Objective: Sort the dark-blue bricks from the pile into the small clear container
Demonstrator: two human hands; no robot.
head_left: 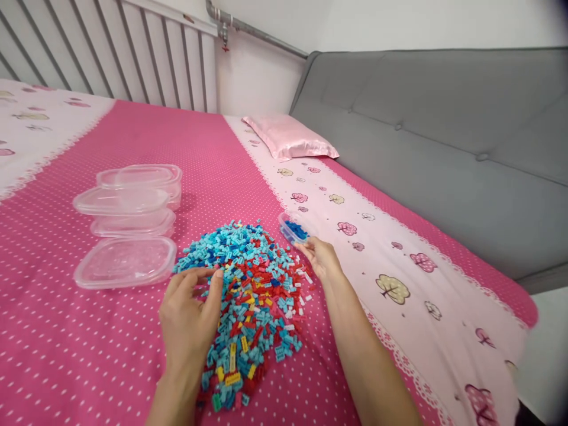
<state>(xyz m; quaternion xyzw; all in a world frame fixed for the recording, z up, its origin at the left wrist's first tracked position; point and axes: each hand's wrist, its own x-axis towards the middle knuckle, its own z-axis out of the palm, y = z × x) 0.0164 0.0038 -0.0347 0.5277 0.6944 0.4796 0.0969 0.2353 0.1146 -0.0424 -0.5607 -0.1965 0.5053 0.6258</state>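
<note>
A large heap of small plastic toy building bricks [248, 290] is spread on the bed, mostly light blue, with red, dark blue, yellow, pink and white ones among them. My left hand [189, 307] is at the heap's left edge, its fingers curled and the thumb tip close to the index fingertip; anything pinched there is too small to make out. At the heap's far right, my right hand [320, 257] is at the near rim of a small clear plastic tub [284, 223] holding dark blue bricks [296, 229]. Its fingers are bent together, and what they grip is hidden.
Several clear plastic tubs [126, 260] stand in a row left of the heap. The bedspread [133, 349] is pink with white dots. A pink pillow [288, 137] lies by the grey headboard [421, 118]. A white radiator [133, 53] and a pipe [261, 34] run along the wall.
</note>
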